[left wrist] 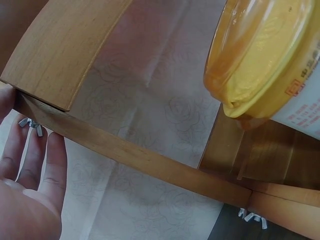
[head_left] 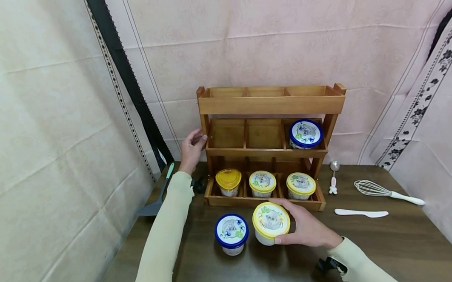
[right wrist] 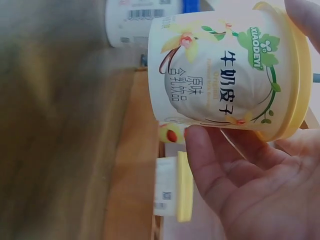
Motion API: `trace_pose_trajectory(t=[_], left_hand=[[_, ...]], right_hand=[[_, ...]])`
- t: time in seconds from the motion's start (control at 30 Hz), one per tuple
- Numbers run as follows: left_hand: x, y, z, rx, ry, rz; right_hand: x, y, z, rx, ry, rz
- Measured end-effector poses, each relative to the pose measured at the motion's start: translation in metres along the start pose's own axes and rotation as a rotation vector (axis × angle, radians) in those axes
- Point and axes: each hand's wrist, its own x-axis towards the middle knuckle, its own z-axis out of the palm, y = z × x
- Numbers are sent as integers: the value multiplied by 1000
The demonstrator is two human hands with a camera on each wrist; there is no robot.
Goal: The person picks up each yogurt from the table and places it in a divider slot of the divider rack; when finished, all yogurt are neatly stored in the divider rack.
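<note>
My right hand (head_left: 305, 224) grips a white tub with a yellow lid (head_left: 271, 220), thumb on one side and fingers on the other. In the right wrist view the printed side of this tub (right wrist: 215, 75) faces the camera. Just left of it a blue-lidded tub (head_left: 231, 233) stands on the table. My left hand (head_left: 193, 150) holds the left upright of a three-tier wooden rack (head_left: 272, 106); in the left wrist view its fingers (left wrist: 54, 160) lie by a wing nut under the upright. Three yellow-lidded tubs (head_left: 262, 182) sit along the bottom tier, and a blue-lidded tub (head_left: 305, 133) fills the middle tier's right compartment.
A small spoon (head_left: 333, 178), a whisk (head_left: 386, 192) and a white spreader knife (head_left: 361, 212) lie on the dark table (head_left: 407, 242) right of the rack. On the left a spatula (head_left: 156, 204) lies beside my forearm. Cloth curtains (head_left: 282, 36) hang behind.
</note>
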Motion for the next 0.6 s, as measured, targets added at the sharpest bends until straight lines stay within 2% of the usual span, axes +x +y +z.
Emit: trace_pose_trajectory(t=[0.2,0.4,0.6], left_hand=[[1,-1,-1,1,3,-5],[4,0,5,-3,-8,0],[3,-3,1,-13,0,-29]], right_hand=[[8,-4,-14,-8,41,-9],[19,-11,-33,44,82,13],[36,-18,-49,89,130,11]])
